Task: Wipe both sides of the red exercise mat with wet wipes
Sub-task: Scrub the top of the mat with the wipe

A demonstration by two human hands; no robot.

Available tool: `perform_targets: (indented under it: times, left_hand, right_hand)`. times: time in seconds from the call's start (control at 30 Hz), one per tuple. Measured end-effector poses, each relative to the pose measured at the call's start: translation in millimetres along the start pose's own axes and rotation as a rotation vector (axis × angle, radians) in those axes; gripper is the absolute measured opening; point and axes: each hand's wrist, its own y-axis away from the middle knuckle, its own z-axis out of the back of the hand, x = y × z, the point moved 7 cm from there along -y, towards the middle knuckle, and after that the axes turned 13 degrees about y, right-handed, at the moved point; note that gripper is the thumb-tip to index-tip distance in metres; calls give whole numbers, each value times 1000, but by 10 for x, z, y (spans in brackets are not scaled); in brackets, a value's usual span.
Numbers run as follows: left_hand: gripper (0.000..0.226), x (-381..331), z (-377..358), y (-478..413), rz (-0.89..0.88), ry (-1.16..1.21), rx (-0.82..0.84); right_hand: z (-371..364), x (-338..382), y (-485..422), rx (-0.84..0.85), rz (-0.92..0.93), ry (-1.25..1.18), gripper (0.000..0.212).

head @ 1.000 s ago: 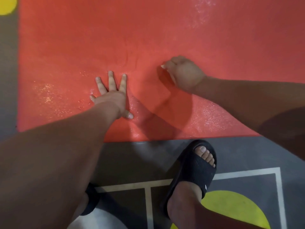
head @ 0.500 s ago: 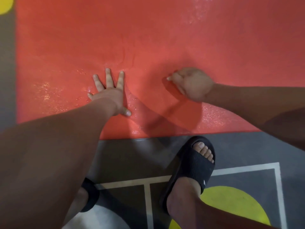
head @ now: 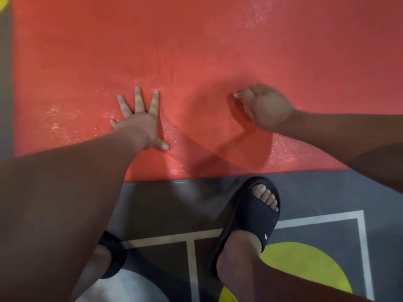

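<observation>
The mat [head: 196,40] lies flat on the floor [head: 163,203]. The left hand [head: 139,123] presses down, fingers spread apart, likely pinning it against the rubbing. The right hand [head: 267,107] is curled, knuckles up; whether its grip holds a wipe cannot be told. Since a second ago it has slid rightward — the left stays put.

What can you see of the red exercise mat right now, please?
The red exercise mat lies flat on the grey floor, running out of view at top and right. Its surface looks like grained foam, with glistening wet patches and small wrinkles beyond the left hand, which presses it with spread fingers. The right hand rests on it with fingers curled. Its near edge lies ahead of a black sandal.
</observation>
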Motion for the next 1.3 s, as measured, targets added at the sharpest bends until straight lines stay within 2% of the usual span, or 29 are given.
perform_targets:
  times: [0.03, 0.1, 0.17, 0.23, 0.27, 0.3, 0.33, 0.43, 0.5, 0.57, 0.63, 0.7, 0.8, 0.87, 1.0, 1.07, 1.1, 1.17, 1.23, 1.3]
  left_hand:
    - [153, -3, -1, -3, -3, 2, 0]
    - [153, -1, -2, -7, -1, 4, -2]
    - [153, 8, -3, -8, 3, -4, -6]
    - [153, 10, -8, -21, 0, -8, -9]
    - [153, 8, -11, -30, -2, -6, -10]
    - [153, 9, -13, -39, -4, -6, -11]
    - [153, 12, -13, -42, -4, -9, -13]
    - [153, 22, -4, -34, -3, -16, -20]
    - [154, 14, 1, -28, -7, -11, -19]
    - [153, 15, 5, -21, -3, 0, -13]
    - [153, 22, 6, -21, -1, 6, -11]
    - [153, 21, 6, -27, 0, 6, -11]
    - [154, 25, 19, -21, -12, -2, -16]
    - [153, 38, 47, 6, -41, -12, -22]
    - [150, 176, 100, 88, -105, -68, -6]
    - [152, 297, 75, 128, -46, -99, -4]
    - [152, 353, 43, 141, -6, -87, 2]
    - [152, 394, -21, 129, 33, -45, 21]
    - [151, 372, -42, 104, 38, -31, 30]
    - [151, 357, -30, 98, 44, -23, 28]
  right_hand:
    - [-44, -1, 44, 25, -55, -15, 49]
    - [-82, 197, 258, 114, -39, -42, 60]
    - [-76, 546, 522, 159, 226, -9, 60]
    - [-71, 748, 720, 164, 453, 7, 40]
    - [-31, 711, 731, 110, 538, 25, 35]
    - [-46, 588, 674, 102, 548, 44, 33]
    - [-17, 414, 552, 89, 466, 8, 34]
    - [-63, -205, 215, 33, 23, 19, 22]
    - [-75, -312, 257, 24, -120, 49, 29]
    - [-83, -45, 433, 136, -50, -21, 44]
    - [-61, 328, 690, 214, 139, -133, 61]
    - [-31, 652, 850, 190, 346, -108, 43]
    - [-8, 739, 590, 53, 483, -146, 30]
    - [21, 757, 201, 10, 441, -192, 27]
    - [1, 745, -426, -9, 123, -225, 25]
    - [-53, 806, -514, 20, -21, -227, 29]
    - [-90, 889, -482, 18, -34, -234, 32]
    - [-125, 1234, -302, 59, 105, -245, 34]
    - [-46, 1577, -36, 117, 353, -270, 30]
    - [27, 1712, 74, 42, 606, -202, 35]
